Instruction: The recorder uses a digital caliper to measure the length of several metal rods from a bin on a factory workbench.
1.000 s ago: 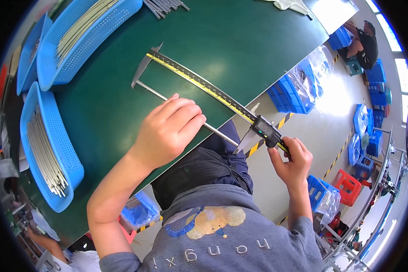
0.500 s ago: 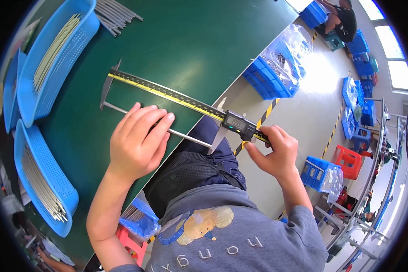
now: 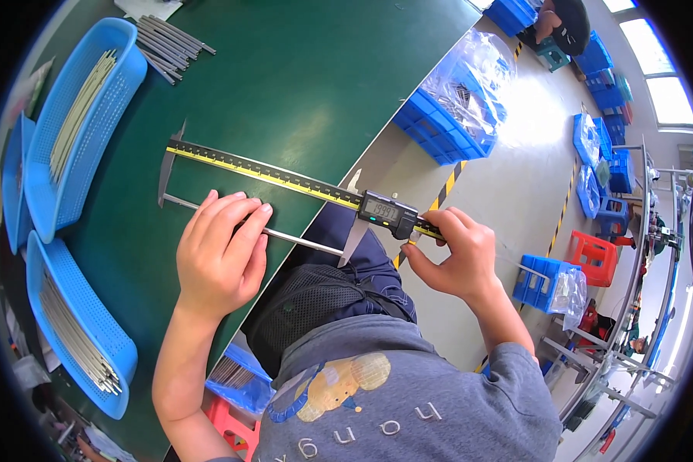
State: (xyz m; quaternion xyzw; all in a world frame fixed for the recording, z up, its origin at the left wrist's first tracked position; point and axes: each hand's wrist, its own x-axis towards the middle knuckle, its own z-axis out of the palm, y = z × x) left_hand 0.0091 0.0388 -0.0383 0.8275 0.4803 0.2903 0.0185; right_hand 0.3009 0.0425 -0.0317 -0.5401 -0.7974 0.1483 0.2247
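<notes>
A long digital caliper (image 3: 285, 180) with a black and yellow scale stretches over the edge of the green table. My right hand (image 3: 460, 256) pinches the end of its beam beside the display, thumb below and fingers above. My left hand (image 3: 219, 254) is closed on a thin metal rod (image 3: 304, 242), which runs beneath the fingers, so its middle part is hidden. The rod lies between the caliper's jaws, roughly parallel to the beam. One rod end meets the far-left jaw; the other reaches the sliding jaw near my lap.
Blue perforated baskets (image 3: 119, 115) with thin rods line the table's left side. Loose grey rods (image 3: 173, 46) lie at the back of the green table (image 3: 300, 69). Past its right edge stand a blue crate (image 3: 439, 127) with plastic bags, a red stool (image 3: 593, 258) and a seated person.
The caliper, rod and both hands have shifted slightly left and down in the picture. The table and baskets appear shifted too. Both grips stay the same.
</notes>
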